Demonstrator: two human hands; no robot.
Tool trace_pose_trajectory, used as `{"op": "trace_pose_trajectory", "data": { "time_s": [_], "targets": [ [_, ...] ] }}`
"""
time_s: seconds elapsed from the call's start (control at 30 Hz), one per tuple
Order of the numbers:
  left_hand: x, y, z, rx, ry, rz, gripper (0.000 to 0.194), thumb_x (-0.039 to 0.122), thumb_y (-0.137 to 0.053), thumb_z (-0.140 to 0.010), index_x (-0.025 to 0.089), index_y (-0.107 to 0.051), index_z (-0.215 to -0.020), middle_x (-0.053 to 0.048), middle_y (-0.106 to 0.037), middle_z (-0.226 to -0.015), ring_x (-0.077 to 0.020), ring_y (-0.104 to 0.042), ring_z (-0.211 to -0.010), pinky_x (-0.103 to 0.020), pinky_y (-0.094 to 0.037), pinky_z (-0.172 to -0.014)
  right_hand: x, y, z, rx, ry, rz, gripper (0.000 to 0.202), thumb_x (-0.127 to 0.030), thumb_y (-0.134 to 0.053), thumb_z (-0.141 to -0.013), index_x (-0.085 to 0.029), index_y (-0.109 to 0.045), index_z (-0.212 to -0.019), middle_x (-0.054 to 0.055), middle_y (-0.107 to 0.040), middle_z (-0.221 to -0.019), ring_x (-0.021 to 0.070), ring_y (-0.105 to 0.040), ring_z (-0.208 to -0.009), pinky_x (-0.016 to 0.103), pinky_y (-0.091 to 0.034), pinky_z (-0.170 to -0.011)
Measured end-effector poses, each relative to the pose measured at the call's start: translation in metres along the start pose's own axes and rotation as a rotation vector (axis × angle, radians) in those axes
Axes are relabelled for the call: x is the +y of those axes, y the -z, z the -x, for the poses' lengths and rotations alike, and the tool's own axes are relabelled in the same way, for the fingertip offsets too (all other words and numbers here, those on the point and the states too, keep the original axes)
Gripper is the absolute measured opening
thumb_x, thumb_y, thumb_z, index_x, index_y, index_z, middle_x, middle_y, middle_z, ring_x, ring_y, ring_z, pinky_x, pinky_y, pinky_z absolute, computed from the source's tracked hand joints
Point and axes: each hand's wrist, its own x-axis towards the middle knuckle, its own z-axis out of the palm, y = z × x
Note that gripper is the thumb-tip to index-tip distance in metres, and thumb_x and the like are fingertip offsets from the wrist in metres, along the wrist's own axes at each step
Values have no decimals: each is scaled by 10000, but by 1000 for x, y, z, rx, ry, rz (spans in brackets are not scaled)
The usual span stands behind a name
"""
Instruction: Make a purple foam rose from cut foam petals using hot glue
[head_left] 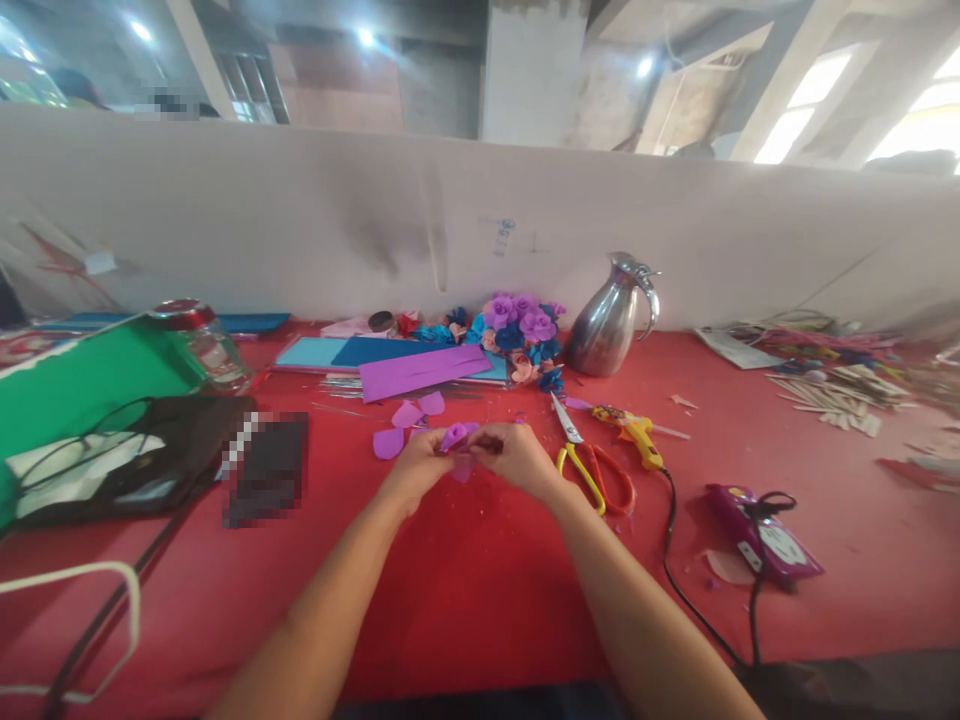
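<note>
Between my two hands is a small purple paper flower (454,437), its petals rolled at the middle. My left hand (418,467) pinches it from the left. The fingers of my right hand (517,455) are closed on its right side, partly hiding it. Loose purple paper petals (388,443) lie just beyond my left hand. To the right of my right hand rest scissors (581,460) with yellow and red handles, blades a little apart. A yellow glue gun (640,442) with a black cord lies past them.
Behind my hands are purple paper strips (424,372), blue sheets (311,352) and a bunch of paper flowers (517,325). A steel jug (609,325) stands by the white partition (315,220). A jar (214,355) is at left, a purple packet (765,538) at right.
</note>
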Motion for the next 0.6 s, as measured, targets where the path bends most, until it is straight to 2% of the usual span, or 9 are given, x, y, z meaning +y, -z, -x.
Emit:
{"op": "trace_pose_trajectory", "data": {
  "time_s": [0.07, 0.17, 0.3, 0.43, 0.53, 0.6],
  "targets": [
    [-4, 0, -2, 10, 26, -23, 221, 211, -812, -480, 161, -726, -678, -6, -676, -642, -156, -573, -618, -271, -419, -638, -1, 0, -1, 70, -23, -5, 140, -237, -543, -765, -188, -672, -790, -9, -661, -673, 128, -577, -599, 230, -415, -584],
    [-8, 0, -3, 60, 15, 15, 229, 252, -806, -490, 159, -721, -681, -5, -663, -624, -152, -557, -619, -278, -414, -662, 1, -2, -2, 163, -87, -92, 198, -339, -580, -780, -190, -617, -905, 15, -676, -763, 148, -612, -681, 258, -446, -634],
    [-4, -2, 0, 141, 61, 145, 285, 311, -818, -475, 143, -694, -669, -18, -648, -634, -142, -548, -627, -263, -391, -649, 8, -14, 0, 12, -178, -343, 415, -337, -695, -676, -207, -523, -1030, 6, -687, -801, 167, -645, -744, 279, -478, -671],
    [2, 0, 2, 167, 93, 155, 300, 308, -824, -452, 148, -667, -650, -6, -619, -615, -114, -500, -583, -243, -338, -583, 8, -22, 0, -45, -191, -375, 343, -265, -625, -687, -194, -529, -1009, -25, -660, -717, 143, -626, -662, 262, -461, -640],
    [0, 4, 2, 124, 138, 57, 267, 306, -800, -485, 155, -662, -656, 16, -589, -594, -90, -439, -542, -234, -271, -528, 6, -7, 1, -89, -191, -215, 348, -290, -603, -710, -180, -562, -1038, -21, -650, -675, 141, -599, -598, 252, -435, -585],
    [-2, 7, 1, 81, 165, 1, 247, 299, -787, -492, 157, -643, -635, 30, -567, -580, -77, -393, -514, -234, -231, -504, 11, 21, 7, -33, -194, -17, 305, -346, -593, -740, -186, -610, -999, 13, -679, -723, 165, -624, -658, 276, -454, -637]
  ]
}}
